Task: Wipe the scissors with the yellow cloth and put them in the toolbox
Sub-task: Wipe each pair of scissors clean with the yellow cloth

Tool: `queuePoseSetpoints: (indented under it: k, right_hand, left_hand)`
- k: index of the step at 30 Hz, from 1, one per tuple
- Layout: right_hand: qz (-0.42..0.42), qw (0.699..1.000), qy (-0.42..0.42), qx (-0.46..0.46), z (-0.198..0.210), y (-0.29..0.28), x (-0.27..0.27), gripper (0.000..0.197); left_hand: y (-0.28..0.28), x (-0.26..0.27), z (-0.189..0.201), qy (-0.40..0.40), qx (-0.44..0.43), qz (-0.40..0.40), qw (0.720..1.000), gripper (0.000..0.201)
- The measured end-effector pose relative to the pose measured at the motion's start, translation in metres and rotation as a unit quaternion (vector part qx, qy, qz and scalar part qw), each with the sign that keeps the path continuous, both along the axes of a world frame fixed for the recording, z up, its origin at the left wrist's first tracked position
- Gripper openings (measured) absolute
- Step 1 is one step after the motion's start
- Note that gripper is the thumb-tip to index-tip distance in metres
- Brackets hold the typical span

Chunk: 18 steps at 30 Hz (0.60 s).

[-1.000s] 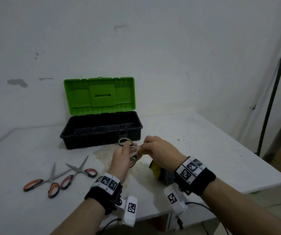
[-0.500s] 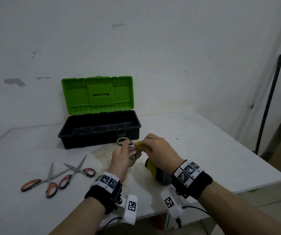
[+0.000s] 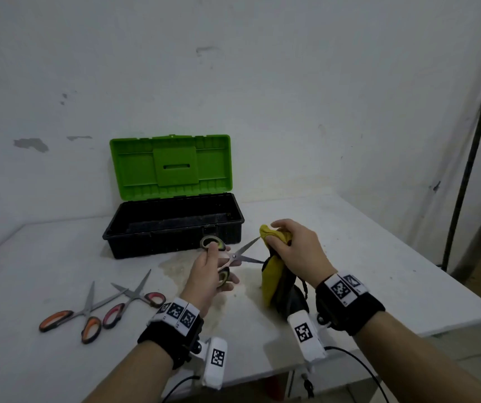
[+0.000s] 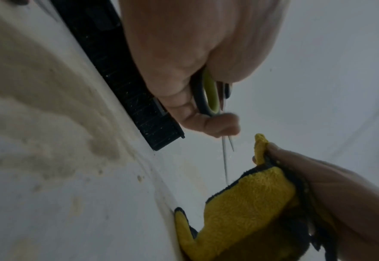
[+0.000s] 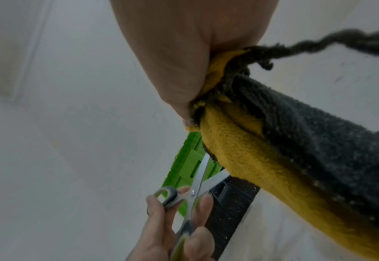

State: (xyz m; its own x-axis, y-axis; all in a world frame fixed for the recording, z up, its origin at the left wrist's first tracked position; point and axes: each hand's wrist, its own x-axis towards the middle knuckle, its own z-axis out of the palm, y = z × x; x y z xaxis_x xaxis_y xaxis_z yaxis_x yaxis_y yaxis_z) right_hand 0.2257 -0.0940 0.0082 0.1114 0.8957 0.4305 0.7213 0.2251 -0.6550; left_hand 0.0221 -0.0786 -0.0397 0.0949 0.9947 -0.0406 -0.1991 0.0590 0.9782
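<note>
Left hand (image 3: 207,274) grips the scissors (image 3: 231,256) by the handles, blades spread, tips at the cloth (image 3: 274,274) bunched in the right hand (image 3: 294,251). Toolbox (image 3: 172,225) sits open just behind, near the table (image 3: 378,257) back edge.

wall (image 3: 262,68): white, scuffed, patchy | table (image 3: 378,271): white, stained | pole (image 3: 466,175): dark, leaning right

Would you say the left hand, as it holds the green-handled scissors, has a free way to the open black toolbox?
Probably yes: the left hand holds the green-handled scissors just in front of the black toolbox, whose green lid stands open, and nothing lies between them.
</note>
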Motion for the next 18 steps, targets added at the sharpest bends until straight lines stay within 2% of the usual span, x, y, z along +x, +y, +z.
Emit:
queuePoseSetpoints:
  k: [4, 6, 7, 9, 11, 12, 15, 18]
  right_hand:
    - [0.006, 0.997, 0.067, -0.039, -0.003, 0.002, 0.010, 0.013]
    - [0.017, 0.994, 0.092, -0.051, -0.007, 0.002, 0.012, 0.012]
    - [0.019, 0.993, 0.102, -0.054, -0.009, 0.002, 0.013, 0.012]
    - [0.022, 0.991, 0.120, -0.055, -0.011, 0.003, 0.014, 0.012]
    - [0.025, 0.988, 0.138, -0.057, -0.011, 0.003, 0.014, 0.012]
    - [0.029, 0.987, 0.150, -0.059, -0.011, 0.004, 0.014, 0.011]
    - [0.054, 0.974, 0.206, -0.077, -0.010, 0.004, 0.011, 0.011]
    - [0.077, 0.958, 0.252, -0.114, -0.007, 0.003, 0.009, 0.017]
  left_hand:
    - [0.004, -0.002, 0.004, 0.054, 0.026, -0.012, 0.998, 0.080]
    - [0.004, -0.004, 0.003, 0.020, 0.017, -0.033, 0.999, 0.094]
    - [0.005, -0.005, 0.003, -0.005, 0.017, -0.043, 0.999, 0.095]
    - [0.005, -0.005, 0.004, -0.006, 0.023, -0.049, 0.999, 0.074]
    - [0.005, -0.005, 0.006, 0.068, 0.054, -0.035, 0.996, 0.039]
    - [0.005, -0.006, 0.005, 0.104, 0.076, -0.031, 0.991, 0.027]
    - [0.008, -0.011, -0.001, 0.146, 0.112, -0.016, 0.983, 0.012]
    - [0.010, -0.015, -0.002, 0.174, 0.116, -0.006, 0.978, 0.014]
